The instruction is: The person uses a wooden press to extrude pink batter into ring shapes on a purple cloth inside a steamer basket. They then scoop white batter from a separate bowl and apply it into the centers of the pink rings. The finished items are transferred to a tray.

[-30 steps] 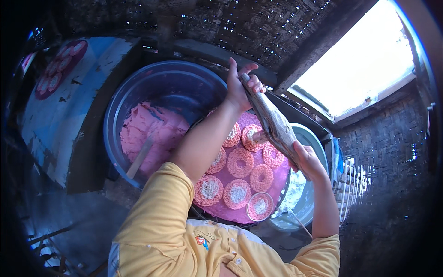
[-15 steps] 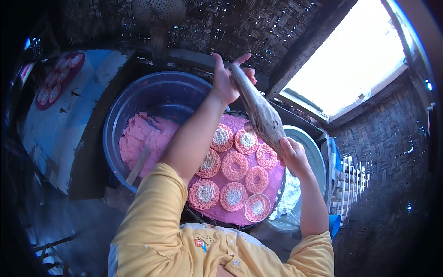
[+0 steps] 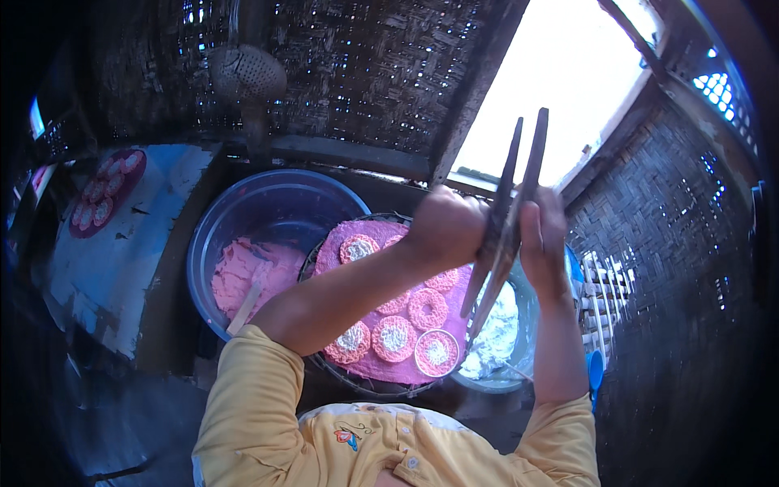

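Both my hands hold a dark wooden press [image 3: 497, 213] of two long, narrow pieces, raised edge-on over the right side of the round tray, with a narrow gap between the pieces. My left hand [image 3: 450, 226] is closed against its left piece. My right hand [image 3: 545, 239] grips the right piece, its thumb lying along the wood; its fingers are blurred. Below, a pink cloth [image 3: 326, 258] covers the round tray. Several lacy pink dough rings [image 3: 428, 308] lie on it, some with white centres [image 3: 394, 338]. A thin round ring mould [image 3: 419, 363] surrounds the nearest one. My left forearm hides part of the tray.
At left stands a blue basin [image 3: 197, 268] with pink dough [image 3: 235, 272] and a flat stick [image 3: 245, 307]. On the right, a pale basin [image 3: 527, 325] contains white dough [image 3: 497, 333]. A plate of finished rings [image 3: 108, 188] rests on a board [image 3: 158, 243]. Woven walls and a bright window surround me.
The press has turned from slanting and broadside to nearly upright and edge-on. My left hand has gone from spread fingers to closed; my right hand has risen. The view has shifted.
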{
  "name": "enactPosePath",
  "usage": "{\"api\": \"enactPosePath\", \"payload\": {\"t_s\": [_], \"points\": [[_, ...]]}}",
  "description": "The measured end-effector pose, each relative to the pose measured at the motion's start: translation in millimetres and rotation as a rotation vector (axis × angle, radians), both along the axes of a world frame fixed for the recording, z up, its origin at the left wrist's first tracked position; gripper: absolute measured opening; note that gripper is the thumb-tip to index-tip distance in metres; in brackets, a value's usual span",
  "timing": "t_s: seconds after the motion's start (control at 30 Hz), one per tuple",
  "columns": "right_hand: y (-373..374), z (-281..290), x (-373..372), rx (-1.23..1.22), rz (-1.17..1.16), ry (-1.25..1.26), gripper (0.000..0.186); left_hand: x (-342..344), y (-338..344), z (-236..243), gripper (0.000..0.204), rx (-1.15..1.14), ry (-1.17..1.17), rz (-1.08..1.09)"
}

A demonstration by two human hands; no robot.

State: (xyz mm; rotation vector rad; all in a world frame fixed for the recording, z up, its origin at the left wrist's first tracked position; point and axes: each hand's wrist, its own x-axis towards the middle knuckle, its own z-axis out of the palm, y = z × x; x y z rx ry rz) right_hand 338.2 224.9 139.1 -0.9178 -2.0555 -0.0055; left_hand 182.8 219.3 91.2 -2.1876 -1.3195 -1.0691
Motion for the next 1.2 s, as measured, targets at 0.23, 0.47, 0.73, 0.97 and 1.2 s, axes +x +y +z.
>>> {"api": "enactPosePath", "payload": {"t_s": [0.23, 0.47, 0.73, 0.97, 1.2], "points": [[-94.5, 46.6, 26.3, 0.161, 0.187, -0.304, 0.049, 16.6, -61.6, 38.9, 0.025, -0.996, 0.106, -0.427], [-127.0, 36.7, 120.8, -0.551, 0.213, 0.240, 0.057, -11.0, -140.2, 36.2, 0.024, -0.651, 0.244, -0.303], [-128.9, 3.7, 165.7, 0.304, 0.363, 1.260, 0.039, -2.6, -114.2, -41.1, 0.043, -0.735, -0.571, -0.870], [-134.2, -82.6, 109.5, -0.240, 0.586, 1.037, 0.042, 31.6, -129.6, -15.1, 0.018, -0.291, -1.341, -1.331], [-87.6, -186.3, 192.6, -0.921, -0.556, -0.897, 0.023, -29.4, -164.6, -20.1, 0.025, -0.195, -1.575, -1.352]]}}
